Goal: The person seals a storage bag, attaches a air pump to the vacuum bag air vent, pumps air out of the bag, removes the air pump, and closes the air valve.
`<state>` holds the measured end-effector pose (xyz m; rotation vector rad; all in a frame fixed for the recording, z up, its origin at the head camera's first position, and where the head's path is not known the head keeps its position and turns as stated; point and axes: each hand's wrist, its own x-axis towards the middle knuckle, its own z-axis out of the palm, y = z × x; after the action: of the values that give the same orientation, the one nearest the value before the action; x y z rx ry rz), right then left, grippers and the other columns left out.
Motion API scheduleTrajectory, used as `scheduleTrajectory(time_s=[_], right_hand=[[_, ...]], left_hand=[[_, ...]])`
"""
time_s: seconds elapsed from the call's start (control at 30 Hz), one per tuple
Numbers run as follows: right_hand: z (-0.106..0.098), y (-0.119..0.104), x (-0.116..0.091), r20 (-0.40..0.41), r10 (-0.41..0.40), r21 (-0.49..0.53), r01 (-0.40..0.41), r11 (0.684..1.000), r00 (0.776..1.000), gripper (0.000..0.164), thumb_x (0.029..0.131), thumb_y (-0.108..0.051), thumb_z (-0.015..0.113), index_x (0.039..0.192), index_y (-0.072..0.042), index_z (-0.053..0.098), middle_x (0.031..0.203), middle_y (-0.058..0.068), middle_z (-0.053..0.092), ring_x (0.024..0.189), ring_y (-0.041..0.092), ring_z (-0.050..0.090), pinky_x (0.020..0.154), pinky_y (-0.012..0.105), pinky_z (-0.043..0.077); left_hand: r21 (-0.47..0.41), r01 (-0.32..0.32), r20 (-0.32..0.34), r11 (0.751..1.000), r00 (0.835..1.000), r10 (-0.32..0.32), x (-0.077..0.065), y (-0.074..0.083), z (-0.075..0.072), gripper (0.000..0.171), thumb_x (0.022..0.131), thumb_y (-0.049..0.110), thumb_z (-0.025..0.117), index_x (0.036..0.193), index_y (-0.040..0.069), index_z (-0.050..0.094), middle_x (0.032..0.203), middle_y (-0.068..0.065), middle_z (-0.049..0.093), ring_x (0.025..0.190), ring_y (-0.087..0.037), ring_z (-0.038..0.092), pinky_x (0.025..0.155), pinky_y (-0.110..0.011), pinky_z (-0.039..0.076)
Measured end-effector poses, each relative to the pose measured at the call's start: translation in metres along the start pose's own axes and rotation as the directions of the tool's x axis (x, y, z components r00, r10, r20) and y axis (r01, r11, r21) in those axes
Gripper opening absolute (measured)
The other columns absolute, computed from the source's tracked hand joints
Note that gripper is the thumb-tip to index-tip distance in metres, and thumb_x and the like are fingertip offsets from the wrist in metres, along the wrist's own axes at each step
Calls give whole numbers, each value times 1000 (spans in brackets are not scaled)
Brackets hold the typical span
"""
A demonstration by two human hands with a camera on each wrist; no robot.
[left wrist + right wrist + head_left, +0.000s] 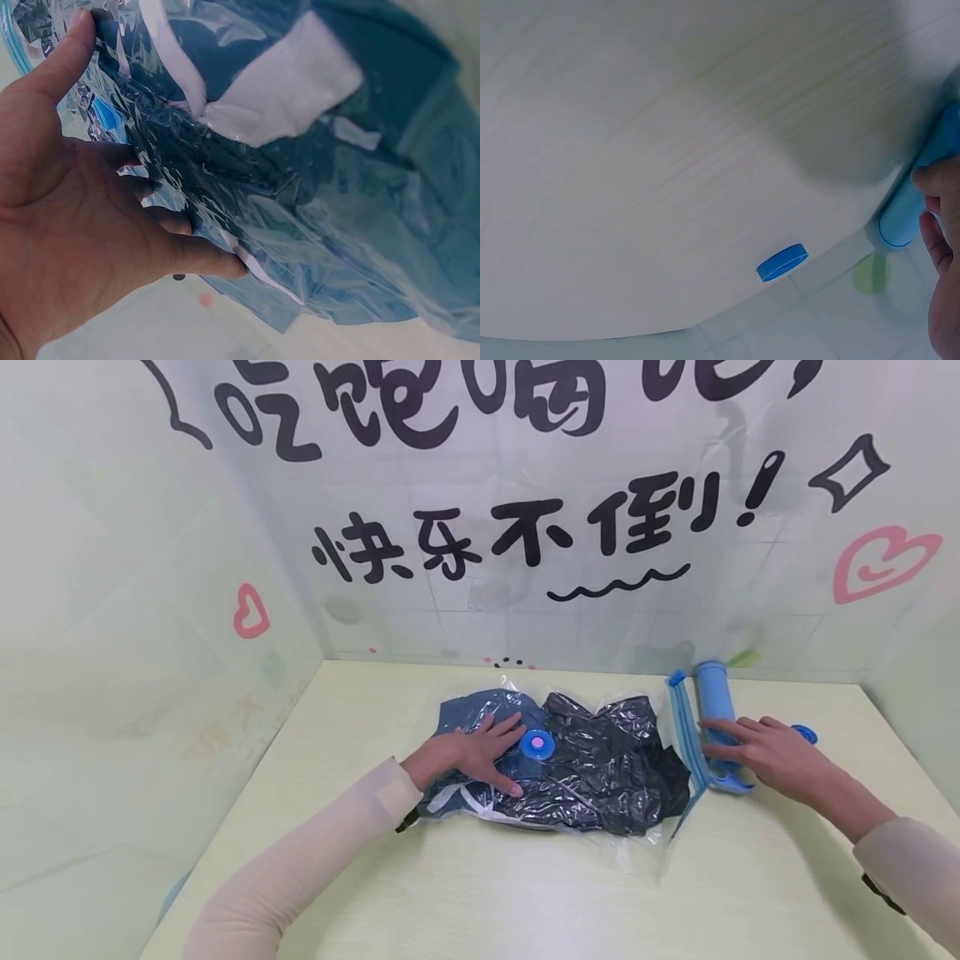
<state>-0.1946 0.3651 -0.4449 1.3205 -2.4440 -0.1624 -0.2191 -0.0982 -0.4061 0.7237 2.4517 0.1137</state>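
A clear vacuum storage bag (600,768) with dark and blue folded clothes inside lies on the table, its plastic wrinkled over them. My left hand (480,753) is spread on its left part, fingertips close beside the round blue valve (537,744) with a pink centre. The left wrist view shows blue cloth (360,202) and white strips under the film. A blue hand pump (715,697) lies right of the bag. Over its barrel reaches my right hand (783,756), fingers mostly straight and fingertips near the bag's blue zip edge (686,731).
A blue ring-shaped cap (782,262) sits on the table right of the pump, close to my right hand. A blue slider (677,678) is at the far end of the zip edge. Printed sheets (480,635) enclose the table (480,893) at the back and sides.
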Motion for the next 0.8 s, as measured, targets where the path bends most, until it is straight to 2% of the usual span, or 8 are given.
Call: scheduleTrajectory(time_s=[0.2,0.4,0.57,0.7,0.8], right_hand=[[0,-2,0,-10,13,4,-13,1000,1000,60,65,15,69,120,-10,74,137,23,52,86,34,60,59,44,50],[-3,-3,-2,-23,49,23,-49,999,999,74,60,22,69,127,-9,66,136,23,51,83,34,59,57,42,47],[-6,-7,0,-17,74,41,-73,997,997,76,57,23,72,126,-8,67,135,23,52,81,33,58,56,41,47],[-7,-8,4,-31,71,64,-69,996,997,75,57,22,72,125,-8,68,133,23,53,78,32,59,56,41,48],[-10,-7,8,-63,75,92,-69,993,995,77,57,24,71,126,-10,66,132,22,54,75,31,60,52,39,46]], left_hand=[[1,-5,-4,1000,1000,5,1,-1,-1,106,89,62,69,166,21,7,169,3,-10,152,-35,-11,109,-74,10],[-7,-21,-22,1000,1000,21,2,-3,-1,107,89,61,70,166,21,8,170,1,-8,152,-36,-8,109,-73,12],[-68,-73,-56,995,996,70,-1,-8,-1,103,91,57,71,166,20,11,170,-4,-4,152,-39,-6,109,-73,12],[-112,-159,-117,981,982,145,-11,-17,-7,96,95,51,69,164,12,16,169,-14,2,151,-43,-2,112,-68,12],[-98,-221,-196,970,960,199,-21,-23,-17,89,98,45,68,162,6,21,167,-19,9,151,-44,5,116,-61,14]])
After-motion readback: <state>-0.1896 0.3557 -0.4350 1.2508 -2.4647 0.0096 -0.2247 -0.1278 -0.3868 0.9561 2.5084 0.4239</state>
